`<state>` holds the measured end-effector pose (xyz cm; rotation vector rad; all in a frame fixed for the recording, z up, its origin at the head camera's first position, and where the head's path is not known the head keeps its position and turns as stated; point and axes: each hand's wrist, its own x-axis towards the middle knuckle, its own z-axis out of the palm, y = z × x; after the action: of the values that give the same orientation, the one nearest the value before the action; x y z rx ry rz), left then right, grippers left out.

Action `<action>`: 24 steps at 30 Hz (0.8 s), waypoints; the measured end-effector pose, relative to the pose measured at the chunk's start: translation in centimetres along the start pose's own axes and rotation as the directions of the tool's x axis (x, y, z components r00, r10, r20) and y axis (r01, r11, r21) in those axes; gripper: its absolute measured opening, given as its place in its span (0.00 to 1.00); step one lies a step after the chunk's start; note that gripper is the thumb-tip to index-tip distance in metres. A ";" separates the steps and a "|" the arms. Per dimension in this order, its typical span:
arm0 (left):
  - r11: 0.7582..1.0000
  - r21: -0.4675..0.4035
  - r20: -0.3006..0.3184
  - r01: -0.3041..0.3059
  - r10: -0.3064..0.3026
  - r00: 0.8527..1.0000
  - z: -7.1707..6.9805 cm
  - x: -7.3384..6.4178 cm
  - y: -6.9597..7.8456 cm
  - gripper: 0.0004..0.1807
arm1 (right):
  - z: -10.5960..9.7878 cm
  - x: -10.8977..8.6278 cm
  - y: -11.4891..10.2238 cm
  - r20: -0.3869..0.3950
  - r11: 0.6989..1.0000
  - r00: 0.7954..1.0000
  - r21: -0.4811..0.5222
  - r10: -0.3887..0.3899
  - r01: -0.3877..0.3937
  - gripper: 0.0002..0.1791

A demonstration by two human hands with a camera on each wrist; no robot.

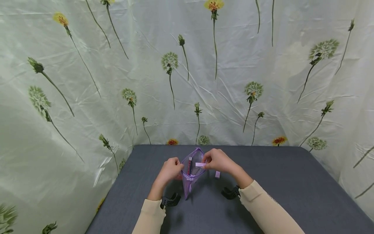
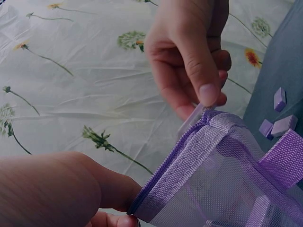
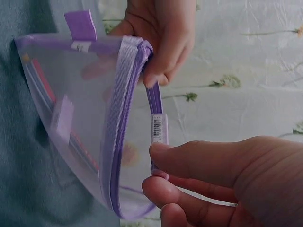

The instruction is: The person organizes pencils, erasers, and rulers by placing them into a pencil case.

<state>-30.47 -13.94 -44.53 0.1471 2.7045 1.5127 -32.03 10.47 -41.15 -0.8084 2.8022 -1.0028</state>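
Purple mesh zip pouch (image 1: 188, 184) held mouth-open over a grey surface (image 1: 277, 182).
Left hand (image 1: 170, 169) pinches its rim; right hand (image 1: 218, 160), forearm (image 1: 267, 206) slanting in from the right, clasps a barcoded lilac block (image 3: 159, 132) between thumb and fingers at the opening.

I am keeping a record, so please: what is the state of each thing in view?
Pouch: unzipped, mouth open
Left hand: gripping the pouch's rim
Held block: at the pouch's mouth
Right hand: pinching held block
Pencils: inside the pouch
Another block: inside the pouch
Three blocks: lying on the table
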 end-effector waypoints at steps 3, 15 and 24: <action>1.000 -0.005 -0.001 0.000 0.000 1.000 0.0 0.0 0.0 0.12 | 0.6 0.4 -0.4 0.005 1.000 1.000 -0.010 0.001 -0.001 0.06; 1.000 0.005 0.011 -0.011 0.011 1.000 -0.1 0.0 0.0 0.12 | 2.2 1.5 -1.1 0.054 1.000 0.999 -0.009 -0.004 0.004 0.06; 1.000 -0.001 0.009 -0.010 0.010 1.000 0.0 0.0 0.0 0.11 | 2.4 1.7 -1.3 0.070 1.000 0.997 -0.017 0.014 -0.012 0.05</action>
<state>-30.43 -13.93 -44.56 0.1670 2.7004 1.5119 -32.32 7.36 -42.04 -0.8097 2.7569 -0.9315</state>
